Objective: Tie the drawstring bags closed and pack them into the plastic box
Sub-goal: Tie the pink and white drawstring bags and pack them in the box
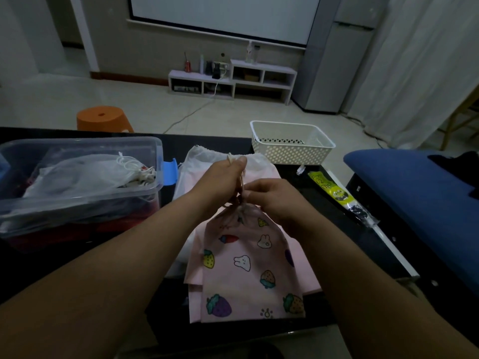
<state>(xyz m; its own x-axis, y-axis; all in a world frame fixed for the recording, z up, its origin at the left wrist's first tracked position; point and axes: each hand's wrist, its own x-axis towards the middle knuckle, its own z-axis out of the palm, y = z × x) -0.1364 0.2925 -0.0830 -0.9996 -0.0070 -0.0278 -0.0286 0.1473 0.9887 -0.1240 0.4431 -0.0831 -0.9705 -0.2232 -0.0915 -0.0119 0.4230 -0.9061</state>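
**Dim living room, black tabletop, both hands on a bag's cord**

Beyond the table lies a pale tiled floor (134, 99), with an orange stool (103, 117) at the left, a projector screen (223, 14) on the far wall, a low white shelf unit (233, 79) beneath it, a tall grey cabinet (334, 66) and a light curtain (414, 60) at the right.

On the glossy black tabletop (223, 143), the clear plastic box (64, 211) stands at the left with its lid off, white drawstring bags (85, 172) heaped inside. In the middle, a pink printed bag (241, 268) with strawberries and rabbits lies on a pile of plain pink and white bags (207, 154), its mouth gathered. The left hand (223, 174) grips the cord (229, 157) in curled fingers, held up above the bag. The right hand (272, 198) pinches the cord just beside the gathered mouth. Further right sit a white perforated basket (293, 151) at the far edge, a yellow-green packet (334, 190), and, off the table, a blue cushion (414, 190).
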